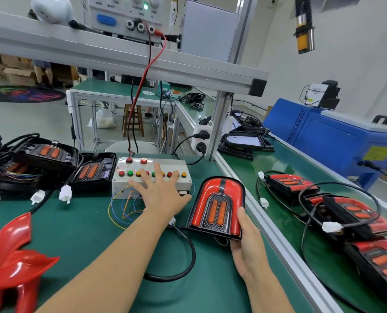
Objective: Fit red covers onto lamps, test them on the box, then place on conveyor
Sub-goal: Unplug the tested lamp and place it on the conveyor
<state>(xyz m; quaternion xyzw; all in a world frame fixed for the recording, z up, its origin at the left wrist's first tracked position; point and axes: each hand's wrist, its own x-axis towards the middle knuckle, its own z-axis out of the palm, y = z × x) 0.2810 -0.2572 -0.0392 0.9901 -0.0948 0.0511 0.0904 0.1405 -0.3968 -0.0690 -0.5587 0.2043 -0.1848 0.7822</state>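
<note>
The right hand (247, 249) grips the bottom edge of a covered lamp (217, 206), thumb curled up along its right side. The lamp stands tilted on the green tabletop (86, 233), its long axis running away from the person, the rounded end pointing toward the far side and the flat end toward the hand. Its red cover faces up, with two orange strips lying lengthwise in the middle. A black cable (185, 251) loops on the tabletop just left of it.

The left hand (159, 190) is spread flat, fingers straight, over the button row of the white test box (152, 175), just left of the lamp.

Loose red covers (9, 256) lie at near left. Finished lamps (346, 211) rest on the conveyor (278, 172) to the right. Writing on the power supply (125, 12) above is too blurred to read.
</note>
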